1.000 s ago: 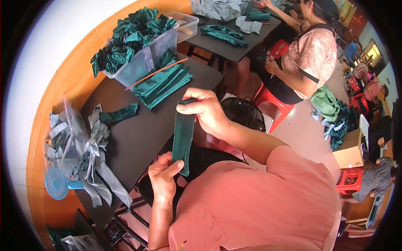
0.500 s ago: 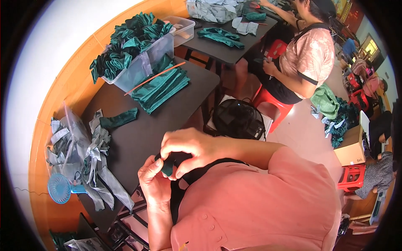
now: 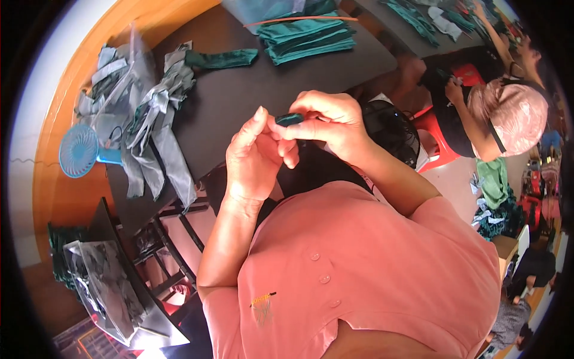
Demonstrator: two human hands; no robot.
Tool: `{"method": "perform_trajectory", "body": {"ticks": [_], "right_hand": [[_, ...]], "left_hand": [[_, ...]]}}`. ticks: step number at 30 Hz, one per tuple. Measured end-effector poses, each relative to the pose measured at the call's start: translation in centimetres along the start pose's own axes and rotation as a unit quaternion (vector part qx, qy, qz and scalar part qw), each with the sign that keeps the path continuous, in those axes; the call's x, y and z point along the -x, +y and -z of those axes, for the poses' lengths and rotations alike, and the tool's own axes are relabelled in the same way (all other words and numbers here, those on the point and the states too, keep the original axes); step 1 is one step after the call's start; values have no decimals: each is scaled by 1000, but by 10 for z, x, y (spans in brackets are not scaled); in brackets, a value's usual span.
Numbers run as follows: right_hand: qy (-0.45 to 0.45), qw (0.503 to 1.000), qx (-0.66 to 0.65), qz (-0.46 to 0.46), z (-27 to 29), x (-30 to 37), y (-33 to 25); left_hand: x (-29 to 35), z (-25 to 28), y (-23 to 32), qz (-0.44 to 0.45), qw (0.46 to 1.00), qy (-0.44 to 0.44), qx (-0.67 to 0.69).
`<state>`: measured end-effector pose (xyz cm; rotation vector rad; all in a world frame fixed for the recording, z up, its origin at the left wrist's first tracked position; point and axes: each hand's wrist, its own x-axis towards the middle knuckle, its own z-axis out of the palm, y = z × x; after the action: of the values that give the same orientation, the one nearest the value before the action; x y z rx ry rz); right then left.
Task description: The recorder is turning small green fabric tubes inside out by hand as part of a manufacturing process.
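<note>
In front of my chest, my right hand (image 3: pixel 332 127) pinches a small folded piece of dark green velvety fabric (image 3: pixel 289 119) between thumb and fingers. Close against its left end is my left hand (image 3: pixel 253 157), thumb raised apart and the other fingers loosely curled. Whether a left fingertip touches the fabric is hard to tell. Beyond the hands, on the dark table (image 3: pixel 239 90), lies a stack of folded green velvet pieces (image 3: pixel 308 40) with an orange stick (image 3: pixel 302 21) across its top. A single green strip (image 3: pixel 221 58) lies left of the stack.
Grey fabric strips (image 3: pixel 170 152) hang over the table's left edge beside a clear plastic bag (image 3: pixel 128 84) and a blue fan (image 3: pixel 79 151). At right a co-worker (image 3: pixel 508 119) sits on a red stool (image 3: pixel 439 143). A black round-looking item (image 3: pixel 390 133) stands between us.
The view has turned, so the table and co-worker appear shifted. My hands are higher in the picture, and the left thumb has lifted away from the fabric while the right hand keeps its pinch.
</note>
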<state>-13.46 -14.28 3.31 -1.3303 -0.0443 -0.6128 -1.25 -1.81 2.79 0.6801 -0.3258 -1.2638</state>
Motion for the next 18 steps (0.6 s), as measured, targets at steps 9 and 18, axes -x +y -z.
{"method": "perform_trajectory", "body": {"ticks": [9,18], "right_hand": [[44,992,111,28,-1,-11,10],[81,984,159,23,2,-5,12]], "left_hand": [[5,-16,5,-232,934,124,-241],[-4,-2,-1,-233,919,103,-301]]}}
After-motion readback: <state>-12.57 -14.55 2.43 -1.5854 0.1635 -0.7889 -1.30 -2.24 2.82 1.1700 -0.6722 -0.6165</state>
